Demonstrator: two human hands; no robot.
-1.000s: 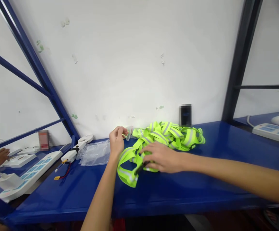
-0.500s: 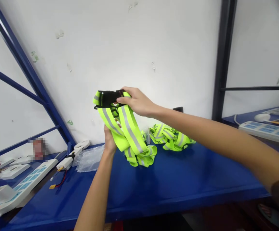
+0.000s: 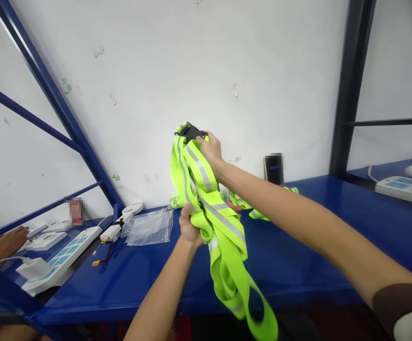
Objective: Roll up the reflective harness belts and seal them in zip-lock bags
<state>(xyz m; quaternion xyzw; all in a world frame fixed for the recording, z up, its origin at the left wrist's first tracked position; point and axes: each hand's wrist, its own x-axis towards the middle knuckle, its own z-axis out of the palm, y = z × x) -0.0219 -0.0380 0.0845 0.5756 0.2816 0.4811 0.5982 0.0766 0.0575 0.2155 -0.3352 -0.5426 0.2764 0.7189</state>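
A neon-yellow reflective strap vest [image 3: 223,222] with grey stripes hangs in a loose bundle between my hands, above the blue table. My right hand [image 3: 211,150] is closed at its top, pinching the strap beside a black plastic buckle [image 3: 190,131]. Lower down, my left hand [image 3: 190,229] grips the bundle from underneath. Its thumb shows on the left side and fingertips stick out on the right; the straps hide the rest. Long loops dangle past the table's front edge. Behind my right forearm lie more yellow reflective straps [image 3: 259,214], partly covered.
Clear plastic bags [image 3: 149,227], a small white fan [image 3: 132,208] and a wired white connector [image 3: 110,234] lie on the blue table [image 3: 138,279]. A dark phone-like device [image 3: 274,169] leans against the wall. Power strips [image 3: 63,260] flank both sides. Another person's hand [image 3: 8,242] is at far left.
The vest has shifted right and its straps now hang lower, stretched out in long loops. Both my hands moved right with it. The camera view turned slightly left, uncovering the leaning device.
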